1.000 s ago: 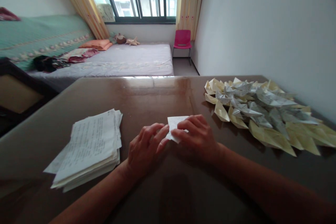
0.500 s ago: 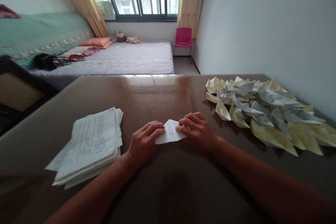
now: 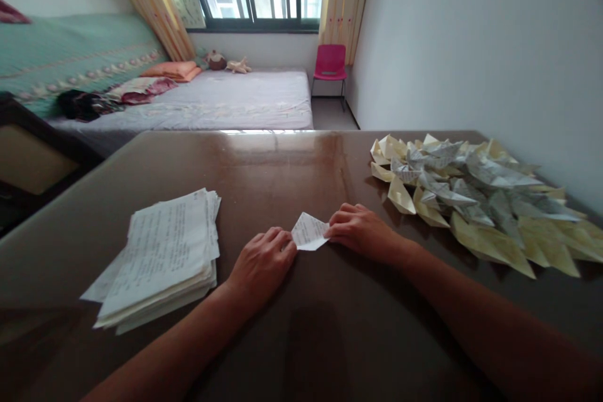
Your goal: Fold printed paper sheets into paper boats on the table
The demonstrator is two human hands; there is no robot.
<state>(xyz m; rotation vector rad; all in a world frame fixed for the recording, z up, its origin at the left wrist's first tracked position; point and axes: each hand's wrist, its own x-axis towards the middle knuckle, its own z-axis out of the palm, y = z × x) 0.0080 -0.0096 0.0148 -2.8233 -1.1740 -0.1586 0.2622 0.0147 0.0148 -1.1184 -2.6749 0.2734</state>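
A small folded sheet of paper (image 3: 309, 232) with printed or written lines lies low over the brown table, its upper corner pointing away from me. My left hand (image 3: 266, 257) pinches its left corner between thumb and fingers. At the opposite corner, my right hand (image 3: 360, 231) grips the paper with its fingers pressed together. Both hands cover the tips of the corners they hold.
On the left of the table (image 3: 264, 169) lies a stack of written sheets (image 3: 162, 245). Many folded paper boats (image 3: 452, 185), cream and white, crowd the right side by the wall. Beyond the table are a bed (image 3: 254, 97) and a pink chair (image 3: 330, 63).
Both hands have slid outward to the paper's side corners, uncovering more of it. Its lower edge, ragged and wider before, now looks shorter and straighter. The view has tilted slightly.
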